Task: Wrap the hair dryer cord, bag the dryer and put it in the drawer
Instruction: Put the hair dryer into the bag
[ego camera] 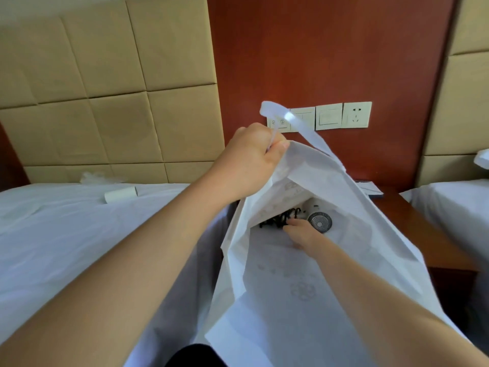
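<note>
Item: bagging step, cord wrapped, drawer not yet reached and not in view

- Bag: white, hanging open between the bed and the wooden surface; its mouth is gaping toward the person.
- Left hand: gripping the bag's upper rim beside the strap, fingers curled tight, and lifting that side high.
- Right hand: reaching deep inside the bag, fingertips lying against the cord and dryer; whether it is gripping or only touching cannot be told.
- Dryer: lying at the bottom of the bag, its grille facing up.
- Cord: black coil, sitting just beside the dryer, touching the right hand.

Handling notes, as judgement: the left hand is doing best by holding the rim high and taut, so the fabric is not folding over the right wrist. The right hand is best seating the dryer flat at the bottom with the coil tucked against it, then releasing gently, since a snagged loop is likely to unwind the wrap
</note>
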### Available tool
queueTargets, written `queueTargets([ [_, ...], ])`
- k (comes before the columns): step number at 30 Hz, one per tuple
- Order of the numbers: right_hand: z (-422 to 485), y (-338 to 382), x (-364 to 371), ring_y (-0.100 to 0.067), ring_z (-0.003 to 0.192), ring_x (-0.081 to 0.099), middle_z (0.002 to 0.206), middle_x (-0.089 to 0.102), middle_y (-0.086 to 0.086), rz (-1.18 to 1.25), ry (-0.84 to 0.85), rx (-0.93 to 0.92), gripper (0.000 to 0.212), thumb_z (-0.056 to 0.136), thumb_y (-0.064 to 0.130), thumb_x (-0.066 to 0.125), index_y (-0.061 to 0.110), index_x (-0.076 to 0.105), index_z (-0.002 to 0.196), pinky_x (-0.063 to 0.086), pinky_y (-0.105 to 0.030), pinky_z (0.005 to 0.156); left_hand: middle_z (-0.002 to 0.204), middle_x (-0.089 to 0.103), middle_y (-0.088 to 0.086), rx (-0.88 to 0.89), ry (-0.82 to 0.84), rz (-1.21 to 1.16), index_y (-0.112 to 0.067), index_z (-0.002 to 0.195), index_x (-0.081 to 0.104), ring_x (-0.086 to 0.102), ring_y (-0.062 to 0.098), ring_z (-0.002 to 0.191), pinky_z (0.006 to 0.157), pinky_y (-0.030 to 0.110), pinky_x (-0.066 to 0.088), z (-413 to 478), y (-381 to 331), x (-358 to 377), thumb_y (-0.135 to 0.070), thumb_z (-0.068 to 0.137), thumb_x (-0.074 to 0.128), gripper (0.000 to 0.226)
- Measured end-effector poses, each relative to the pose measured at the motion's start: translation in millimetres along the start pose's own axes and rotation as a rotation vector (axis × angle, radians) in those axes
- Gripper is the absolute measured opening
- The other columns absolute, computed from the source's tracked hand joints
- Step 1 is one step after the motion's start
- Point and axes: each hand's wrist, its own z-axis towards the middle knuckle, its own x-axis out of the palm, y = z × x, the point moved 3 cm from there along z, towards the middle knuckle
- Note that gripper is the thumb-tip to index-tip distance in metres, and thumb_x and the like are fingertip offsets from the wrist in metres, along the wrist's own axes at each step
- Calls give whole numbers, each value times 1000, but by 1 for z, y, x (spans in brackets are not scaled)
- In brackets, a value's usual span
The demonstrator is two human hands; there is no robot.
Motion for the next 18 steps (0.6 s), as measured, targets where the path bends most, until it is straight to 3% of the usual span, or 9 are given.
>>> queueTargets([
  [2,-22,9,-6,-16,59,39,75,46,-8,-145,68,-98,24,90,6,45,-2,67,94,33,-24,54,50,17,-2,23,16,2,-18,52,19,22,13,44,45,25,18,-1,0,2,-14,97,43,51],
  [4,-51,18,-12,-14,57,30,65,38,-3,-293,181,-161,26,89,8,44,9,56,67,24,-22,49,48,17,-3,42,37,9,-19,50,18,22,14,43,45,24,19,-4,-4,4,-14,97,44,53],
  [7,-98,29,-24,-16,71,34,77,39,-6,-540,354,-275,21,89,8,43,-8,53,80,26,-25,52,50,18,-1,56,86,8,-19,52,18,19,17,49,54,32,21,-12,-10,9,-16,97,44,52],
  [10,-148,44,-44,-32,70,43,78,47,-19,-674,456,-393,18,90,10,43,-5,52,85,40,-40,66,51,17,-3,74,139,36,-19,53,18,26,14,47,53,27,24,-24,-17,10,-17,98,43,52],
  [11,-163,48,-52,-40,83,52,91,56,-24,-704,472,-416,21,92,13,44,-4,56,95,44,-46,78,50,17,-3,68,163,71,-19,53,17,29,12,46,53,26,25,-29,-22,11,-18,98,43,52],
  [13,-189,55,-69,-28,108,58,111,65,-10,-746,493,-431,26,96,19,46,5,59,114,46,-39,94,49,15,-2,47,208,127,-19,53,17,29,12,43,51,29,21,-40,-25,12,-22,98,45,53],
  [15,-214,61,-83,-12,115,57,114,61,13,-767,513,-413,31,97,27,47,22,56,127,47,-21,89,52,19,6,23,254,143,-10,54,24,22,15,46,50,31,20,-50,-24,13,-31,96,47,53],
  [17,-234,65,-94,-6,112,57,113,59,16,-794,530,-431,33,97,30,48,28,53,129,47,-21,92,58,35,19,43,324,201,2,67,38,31,27,54,54,37,29,-62,-25,15,-48,92,43,57],
  [18,-244,67,-100,-6,109,58,113,61,14,-791,533,-457,33,97,30,48,27,54,128,46,-27,97,63,49,19,69,372,256,-8,71,42,41,30,58,57,39,37,-67,-25,17,-54,89,40,50],
])
